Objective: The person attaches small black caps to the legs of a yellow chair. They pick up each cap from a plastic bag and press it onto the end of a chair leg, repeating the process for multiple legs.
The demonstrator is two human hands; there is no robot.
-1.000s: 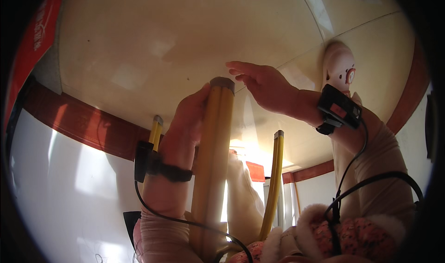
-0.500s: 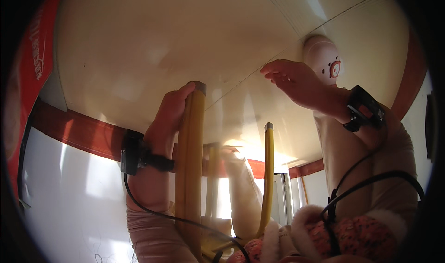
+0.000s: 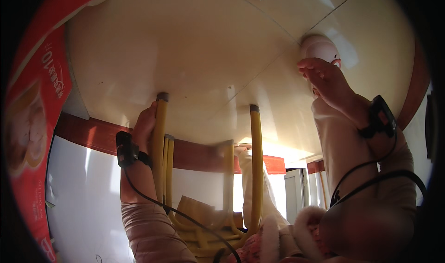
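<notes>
My left hand (image 3: 146, 124) is closed around one leg of a yellow tube-framed stool (image 3: 256, 161), just below its grey end cap. The stool is tipped, its legs pointing away from me and its lower frame close to my body. Part of my left fingers is hidden behind the leg. My right hand (image 3: 327, 82) holds nothing; it is raised to the right of the stool with its fingers stretched and slightly bent. In the view it overlaps a pink slipper (image 3: 320, 46) on the floor. Each wrist carries a black strapped device with a cable.
A large red printed bag (image 3: 34, 101) stands along the left edge. Beige tiled floor (image 3: 185, 45) spreads ahead, bordered by a red-brown baseboard (image 3: 99, 135) and white wall. Beige trouser legs (image 3: 340, 147) show at right and behind the stool. Black cables cross near my forearms.
The stool has swung left and away from me, with my left hand still on its leg, and more legs show. My right hand has moved right, over the slipper. More of the red bag is visible.
</notes>
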